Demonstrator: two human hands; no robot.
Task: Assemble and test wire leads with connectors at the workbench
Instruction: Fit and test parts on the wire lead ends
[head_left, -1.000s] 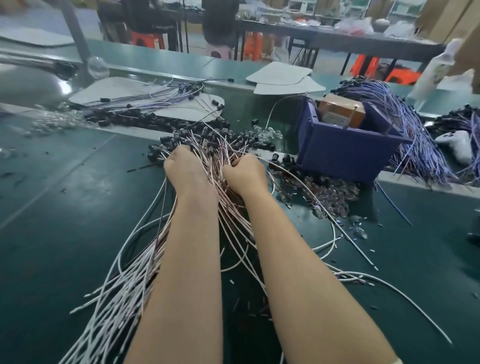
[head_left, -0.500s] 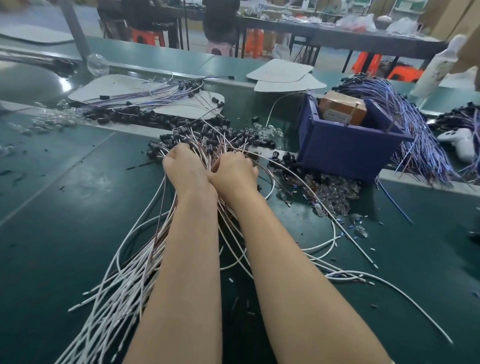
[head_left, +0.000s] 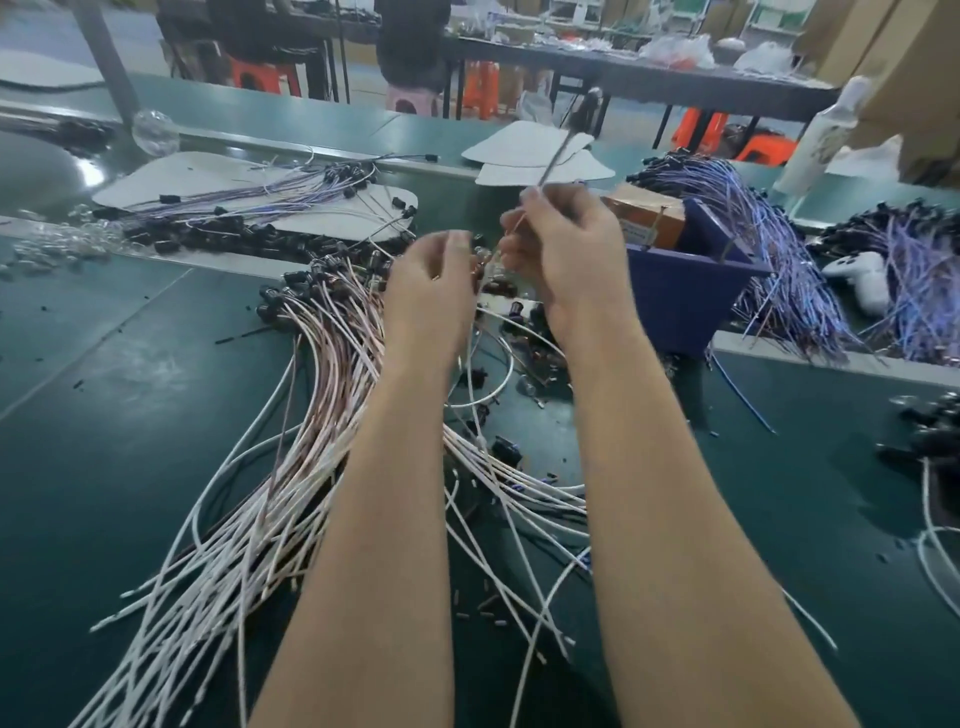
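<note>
At the far left we see a wide stretch of green tabletop (head_left: 104, 426), crossed by a pale seam. Clear bits (head_left: 52, 249) are scattered along its raised back ledge, and a white card sheet (head_left: 208, 174) lies beyond. Next comes the fan of wire leads (head_left: 311, 395). Their black connectors (head_left: 306, 280) bunch near the ledge, and their white tails spread toward us to the bottom edge of the view. Our forearms cross over this fan.

The left hand (head_left: 431, 296) hovers above the connector ends, fingers curled and thumb near forefinger; we cannot tell whether it holds anything. Just beside it, apart, the right hand (head_left: 566, 260) pinches a single lead (head_left: 553, 161), which rises blurred up and away from the fingers.

The blue bin (head_left: 691, 296) stands close behind the right wrist, with a cardboard box (head_left: 649, 221) inside it. Purple wires (head_left: 784, 260) drape past the bin's far rim, and a white controller (head_left: 857, 278) lies among them. Green surface opens again right of the right forearm, bounded by more wires at the right edge.
</note>
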